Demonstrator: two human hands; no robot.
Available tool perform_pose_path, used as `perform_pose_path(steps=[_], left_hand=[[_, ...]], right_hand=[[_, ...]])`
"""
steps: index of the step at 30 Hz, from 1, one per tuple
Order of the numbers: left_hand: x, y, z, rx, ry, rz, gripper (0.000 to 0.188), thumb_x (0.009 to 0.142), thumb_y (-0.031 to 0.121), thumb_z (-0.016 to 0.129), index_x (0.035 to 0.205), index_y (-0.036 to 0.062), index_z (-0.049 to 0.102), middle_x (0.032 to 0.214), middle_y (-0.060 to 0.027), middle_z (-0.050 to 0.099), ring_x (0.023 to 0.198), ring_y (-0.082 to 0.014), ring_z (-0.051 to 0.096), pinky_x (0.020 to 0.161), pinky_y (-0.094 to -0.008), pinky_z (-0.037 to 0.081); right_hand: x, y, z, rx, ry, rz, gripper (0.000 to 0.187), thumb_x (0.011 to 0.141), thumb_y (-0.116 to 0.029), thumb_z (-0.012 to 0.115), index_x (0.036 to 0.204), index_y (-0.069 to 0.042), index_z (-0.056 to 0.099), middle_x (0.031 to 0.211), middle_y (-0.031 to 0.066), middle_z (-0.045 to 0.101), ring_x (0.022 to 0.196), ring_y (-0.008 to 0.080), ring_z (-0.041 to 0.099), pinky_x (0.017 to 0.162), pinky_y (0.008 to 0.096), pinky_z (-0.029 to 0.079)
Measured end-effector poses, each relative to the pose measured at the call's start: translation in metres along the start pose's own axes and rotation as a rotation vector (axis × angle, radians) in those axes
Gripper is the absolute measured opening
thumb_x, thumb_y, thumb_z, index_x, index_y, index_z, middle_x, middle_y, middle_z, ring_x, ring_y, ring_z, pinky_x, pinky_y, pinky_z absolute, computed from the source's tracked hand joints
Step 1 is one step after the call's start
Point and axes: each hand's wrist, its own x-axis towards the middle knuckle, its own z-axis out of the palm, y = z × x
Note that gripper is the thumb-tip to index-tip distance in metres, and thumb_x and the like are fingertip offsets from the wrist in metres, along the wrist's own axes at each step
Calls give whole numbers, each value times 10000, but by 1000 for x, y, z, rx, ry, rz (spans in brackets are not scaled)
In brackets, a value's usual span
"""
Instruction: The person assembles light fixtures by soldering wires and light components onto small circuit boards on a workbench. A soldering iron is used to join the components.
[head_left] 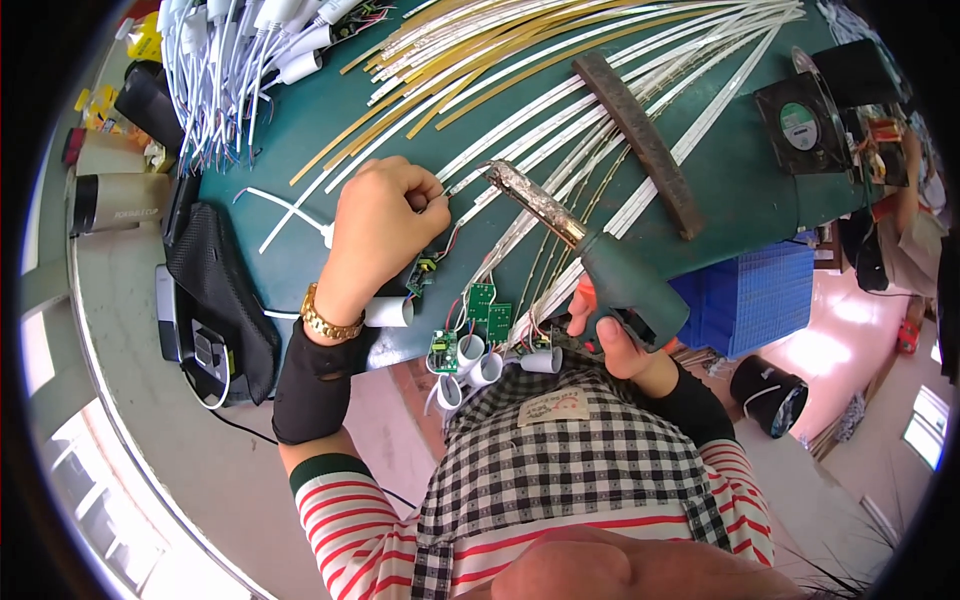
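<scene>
My left hand (385, 220), a gold watch on its wrist, pinches a thin wire at the near end of a white LED strip (490, 140). Just below that hand lies a small circuit board (424, 272) with a white plastic tube (389, 312) beside it. In my right hand (612, 335) is a dark green soldering gun (630, 275). Its metal tip points up and left, close to the pinched wire but apart from my left fingers. Between my arms, several green circuit boards (482, 300) with white tube ends (487, 368) rest at the table's near edge.
A rusty metal bar (640, 145) lies across the strips on the green table (735, 215). White cables with tubes (225, 80) are heaped at the far left. A black fan (800, 125) stands at the right, above a blue crate (765, 300). A black bucket (768, 395) sits on the floor.
</scene>
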Motion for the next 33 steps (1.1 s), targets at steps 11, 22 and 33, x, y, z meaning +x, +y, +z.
perform_pose_path(steps=[11, 22, 33], left_hand=[[-1, 3, -13, 29, -55, 87, 58, 692, 61, 674, 725, 31, 638, 681, -85, 611, 697, -264, 590, 642, -353, 472], [-5, -1, -10, 79, 39, 222, 82, 725, 46, 652, 801, 15, 642, 708, -125, 625, 653, -284, 608, 609, -359, 481], [-1, -19, -13, -568, -113, -147, 105, 949, 71, 518, 898, -14, 550, 841, -82, 678, 782, -97, 609, 707, -227, 472]], right_hand=[[-3, 6, -2, 103, -2, -25, 249, 886, -93, 576, 1116, -7, 537, 980, 89, 600, 749, 130, 635, 677, 268, 521], [-3, 6, -4, 124, 17, -16, 252, 876, -58, 583, 1120, -7, 546, 980, 94, 613, 757, 133, 645, 674, 266, 533], [-7, 12, -1, 130, 34, -43, 247, 870, -44, 592, 1111, -9, 552, 965, 85, 633, 754, 129, 650, 680, 269, 538]])
